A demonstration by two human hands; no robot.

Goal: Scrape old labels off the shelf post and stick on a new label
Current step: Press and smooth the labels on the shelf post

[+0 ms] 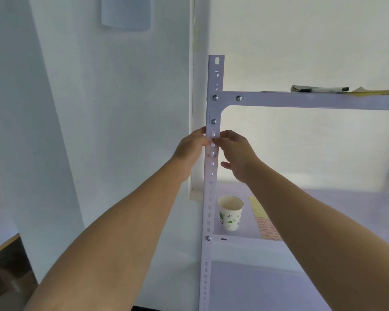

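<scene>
The white perforated shelf post [212,176] stands upright in the middle of the head view. My left hand [192,145] holds the post's left edge just below the corner bracket, with its fingers curled against it. My right hand [236,151] reaches from the right and its fingertips pinch a small reddish label [212,138] on the post's face. A second reddish label remnant [211,155] sticks to the post a little lower. A sheet of labels [265,223] lies on the shelf board, partly hidden by my right forearm.
A paper cup [230,213] with green prints stands on the middle shelf [323,203] next to the post. On the top shelf [312,101] lie a dark-tipped tool [323,89] and yellowish backing paper [377,92]. White walls stand behind; a wooden table edge [0,245] is at lower left.
</scene>
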